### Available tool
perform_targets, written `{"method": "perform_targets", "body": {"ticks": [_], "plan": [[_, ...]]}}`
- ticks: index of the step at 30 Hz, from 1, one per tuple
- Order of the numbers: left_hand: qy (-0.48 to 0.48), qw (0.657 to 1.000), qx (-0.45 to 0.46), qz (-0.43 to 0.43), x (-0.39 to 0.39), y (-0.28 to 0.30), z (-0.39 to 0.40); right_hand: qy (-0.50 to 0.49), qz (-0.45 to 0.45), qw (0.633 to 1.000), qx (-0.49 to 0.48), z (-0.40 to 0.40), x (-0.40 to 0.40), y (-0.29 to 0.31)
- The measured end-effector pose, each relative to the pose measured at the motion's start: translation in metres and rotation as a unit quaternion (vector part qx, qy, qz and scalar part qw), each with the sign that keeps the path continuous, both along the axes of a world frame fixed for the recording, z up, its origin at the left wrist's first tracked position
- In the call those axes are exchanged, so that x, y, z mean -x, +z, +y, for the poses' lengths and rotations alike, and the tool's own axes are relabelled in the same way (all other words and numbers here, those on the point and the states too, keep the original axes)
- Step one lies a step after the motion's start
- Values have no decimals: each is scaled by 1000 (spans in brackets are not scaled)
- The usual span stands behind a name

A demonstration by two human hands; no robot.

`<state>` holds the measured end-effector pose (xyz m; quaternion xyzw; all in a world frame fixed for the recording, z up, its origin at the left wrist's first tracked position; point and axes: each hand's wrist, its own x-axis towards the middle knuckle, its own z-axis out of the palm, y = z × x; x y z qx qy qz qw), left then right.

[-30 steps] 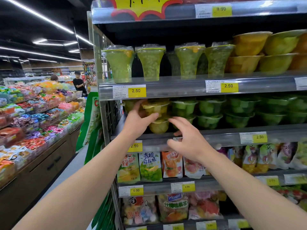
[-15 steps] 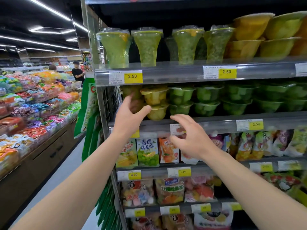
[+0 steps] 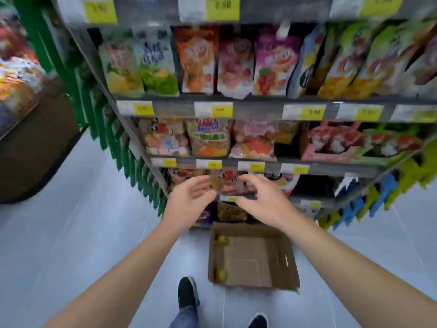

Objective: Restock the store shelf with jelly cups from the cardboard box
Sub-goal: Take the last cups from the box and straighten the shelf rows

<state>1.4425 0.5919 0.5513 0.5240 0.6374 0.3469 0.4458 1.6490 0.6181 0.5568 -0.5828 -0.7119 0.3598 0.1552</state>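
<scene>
An open cardboard box (image 3: pixel 281 256) stands on the floor against the foot of the shelf. Two yellow-green jelly cups lie along its left wall, one at the far corner (image 3: pixel 221 239) and one at the near corner (image 3: pixel 220 273); the rest of its bottom is bare cardboard. My left hand (image 3: pixel 189 200) and my right hand (image 3: pixel 262 200) hang in the air above the box's far edge, in front of the low shelves. Both have loosely spread fingers and hold nothing. The jelly cup shelf is out of view above.
The shelf unit (image 3: pixel 257 109) carries rows of snack pouches and candy bags behind yellow price tags. Green hanging strips (image 3: pixel 113 138) line its left end, blue and yellow ones (image 3: pixel 383 192) its right. A dark display counter (image 3: pixel 35 147) stands left. My shoes (image 3: pixel 188 292) are beside the box.
The view has swung down from the jelly cup shelf to the floor and the box. My left hand has let go of the cups there, and both hands have dropped low, empty.
</scene>
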Motion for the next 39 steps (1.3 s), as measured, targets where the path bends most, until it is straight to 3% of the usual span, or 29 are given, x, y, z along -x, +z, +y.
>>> {"method": "perform_targets", "body": {"ticks": [9, 18, 27, 31, 33, 37, 39], "plan": [[-47, 969, 227, 82, -46, -199, -46, -71, -22, 971, 225, -66, -82, -201], [-155, 907, 326, 214, -62, -438, -34, -114, -21, 936, 333, -83, -83, -434], [-313, 824, 328, 340, -58, -706, -26, -77, -26, 928, 363, -60, -59, -677], [-384, 794, 280, 380, -73, -787, -16, -147, 4, 922, 359, -40, -72, -744], [-413, 763, 259, 424, -76, -814, -14, -170, 14, 918, 359, -33, -76, -767], [-486, 655, 250, 522, -71, -838, -15, -189, 37, 911, 365, -27, -78, -794], [-496, 628, 269, 536, -67, -845, -16, -192, 40, 910, 364, -25, -77, -801]]}}
